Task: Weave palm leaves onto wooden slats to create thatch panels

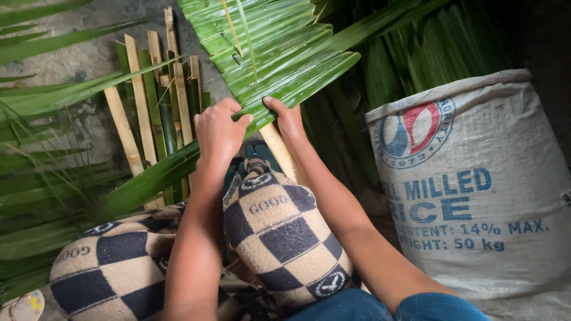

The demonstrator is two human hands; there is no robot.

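Green frond ran from far centre toward near left; I saw left hand and right hand both pinching its leaflets above a stick.

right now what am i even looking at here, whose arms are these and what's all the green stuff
This is one picture from a camera worn on a person's head, looking down, so the two bare arms are that person's own. There is no machine.

The left hand and the right hand both grip the edge of a band of long green palm leaflets laid side by side. A pale stick runs under the leaves by the right hand.

Across the person's lap lies a checkered blanket in tan and dark blue. Beyond the left hand, split bamboo slats lie in a loose pile on the grey ground. More loose palm leaves spread out on the left. On the right stands a full woven sack with blue print.
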